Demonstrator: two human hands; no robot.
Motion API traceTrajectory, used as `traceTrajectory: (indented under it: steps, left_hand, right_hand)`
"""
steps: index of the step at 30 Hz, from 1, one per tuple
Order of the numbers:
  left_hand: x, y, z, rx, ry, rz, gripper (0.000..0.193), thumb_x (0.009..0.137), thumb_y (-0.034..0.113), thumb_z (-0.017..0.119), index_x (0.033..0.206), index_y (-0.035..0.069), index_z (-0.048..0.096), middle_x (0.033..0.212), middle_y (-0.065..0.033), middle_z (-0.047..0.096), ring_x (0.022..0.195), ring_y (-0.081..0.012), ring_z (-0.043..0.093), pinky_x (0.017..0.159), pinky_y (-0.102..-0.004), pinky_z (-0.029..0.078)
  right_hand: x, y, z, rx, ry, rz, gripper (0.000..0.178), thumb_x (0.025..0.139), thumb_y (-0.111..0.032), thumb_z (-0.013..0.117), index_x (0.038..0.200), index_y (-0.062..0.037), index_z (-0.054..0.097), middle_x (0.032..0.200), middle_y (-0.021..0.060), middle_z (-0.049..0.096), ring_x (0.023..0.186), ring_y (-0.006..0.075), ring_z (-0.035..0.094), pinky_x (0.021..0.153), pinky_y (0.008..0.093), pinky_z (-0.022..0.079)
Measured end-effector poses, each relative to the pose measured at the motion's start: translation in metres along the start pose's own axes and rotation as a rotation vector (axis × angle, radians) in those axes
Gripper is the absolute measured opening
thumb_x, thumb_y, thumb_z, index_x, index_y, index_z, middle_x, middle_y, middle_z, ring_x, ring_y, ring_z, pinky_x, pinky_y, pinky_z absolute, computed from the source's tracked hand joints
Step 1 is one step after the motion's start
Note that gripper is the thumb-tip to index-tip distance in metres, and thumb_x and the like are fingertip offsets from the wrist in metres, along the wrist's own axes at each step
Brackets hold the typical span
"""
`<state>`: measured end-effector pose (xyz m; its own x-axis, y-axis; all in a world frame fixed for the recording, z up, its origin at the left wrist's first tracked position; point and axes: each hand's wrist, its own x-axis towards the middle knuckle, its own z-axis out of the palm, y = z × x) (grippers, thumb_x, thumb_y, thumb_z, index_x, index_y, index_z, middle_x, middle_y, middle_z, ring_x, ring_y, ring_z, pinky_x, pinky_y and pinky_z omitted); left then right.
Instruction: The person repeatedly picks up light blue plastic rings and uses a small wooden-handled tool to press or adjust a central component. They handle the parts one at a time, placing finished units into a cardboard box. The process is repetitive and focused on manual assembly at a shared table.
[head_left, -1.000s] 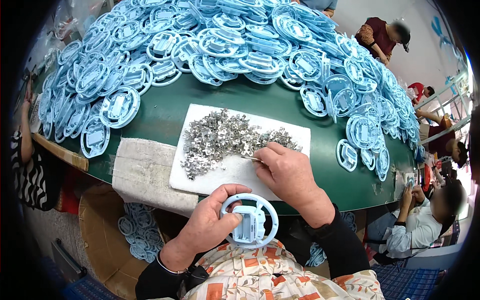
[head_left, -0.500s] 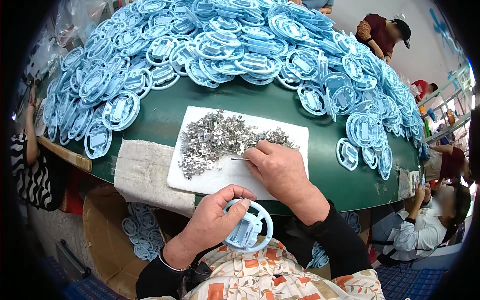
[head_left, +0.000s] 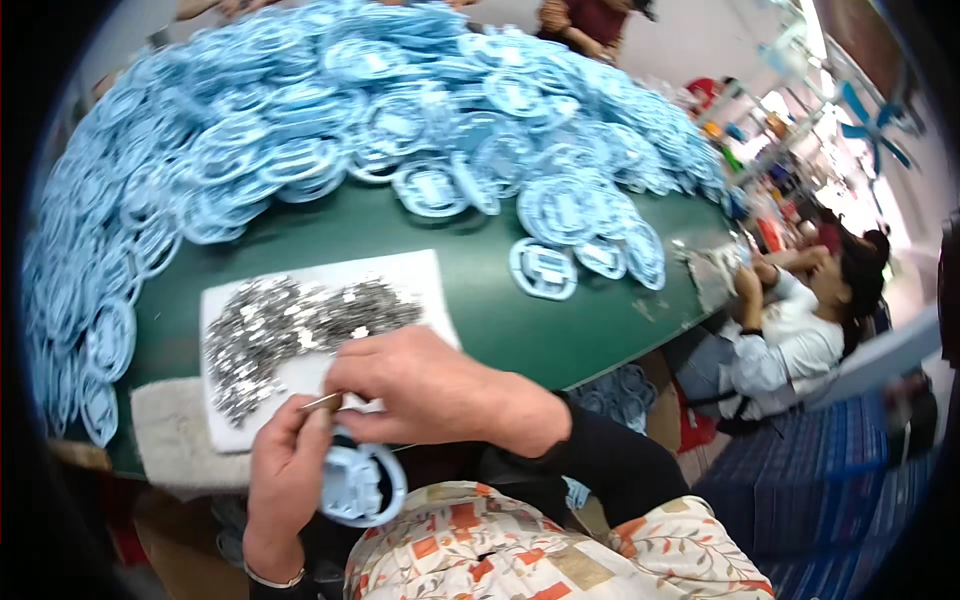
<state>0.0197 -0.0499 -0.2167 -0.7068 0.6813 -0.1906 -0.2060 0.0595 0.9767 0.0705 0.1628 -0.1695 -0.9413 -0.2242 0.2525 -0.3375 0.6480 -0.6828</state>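
My left hand (head_left: 282,485) is closed on a light blue plastic toy steering wheel (head_left: 352,487), which hangs below the fingers near my lap. Its thumb and forefinger come up to the tip of a thin metal tool (head_left: 320,403). That tool is pinched in my right hand (head_left: 420,385), just above the wheel; whether the tip carries anything is too small to tell. Beyond the hands, small shiny metal clips (head_left: 300,325) lie heaped on a white foam board (head_left: 425,275). The right hand covers the board's near right corner.
Light blue wheels (head_left: 330,110) pile high across the far side of the green table (head_left: 480,300), with several nearer at right (head_left: 545,268). A pale cloth (head_left: 180,430) lies by the board's left. At right sits a co-worker (head_left: 790,340); a blue fan (head_left: 870,125) stands behind.
My right hand has drawn back from the clips to my left hand, bringing the tool with it. The left thumb and forefinger have risen to the tool's tip. The view has swung right.
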Motion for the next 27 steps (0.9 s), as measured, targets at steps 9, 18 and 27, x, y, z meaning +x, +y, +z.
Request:
traceTrajectory:
  steps: [9, 18, 27]
  left_hand:
    - [0.007, -0.023, 0.012, -0.293, 0.083, 0.035, 0.016, 0.105, 0.018, 0.053, 0.111, 0.006, 0.062, 0.089, 0.0048, 0.059, 0.075, -0.0013, 0.05, 0.065, -0.0177, 0.039]
    - [0.01, -0.011, 0.03, -0.056, 0.058, -0.028, 0.03, 0.106, 0.019, 0.054, 0.123, -0.003, 0.063, 0.105, -0.0061, 0.067, 0.089, -0.011, 0.06, 0.075, -0.0239, 0.047]
    - [0.013, -0.023, 0.035, -0.053, 0.055, 0.14, 0.017, 0.105, 0.018, 0.051, 0.103, 0.006, 0.062, 0.084, 0.0054, 0.056, 0.075, -0.0008, 0.047, 0.066, -0.0185, 0.036]
  right_hand:
    - [-0.022, 0.003, 0.001, 0.624, 0.184, 0.129, 0.012, 0.087, -0.007, 0.071, 0.087, 0.0029, 0.064, 0.073, 0.008, 0.064, 0.066, 0.015, 0.059, 0.06, 0.0309, 0.047]
    - [-0.045, 0.003, -0.004, 0.539, 0.241, 0.17, 0.014, 0.086, -0.007, 0.068, 0.081, 0.0036, 0.06, 0.07, 0.0113, 0.06, 0.063, 0.0203, 0.057, 0.059, 0.0339, 0.046]
    - [-0.043, 0.003, -0.004, 0.651, 0.182, 0.241, 0.009, 0.088, -0.005, 0.063, 0.088, 0.0035, 0.061, 0.073, 0.0056, 0.063, 0.068, 0.01, 0.053, 0.061, 0.03, 0.045]
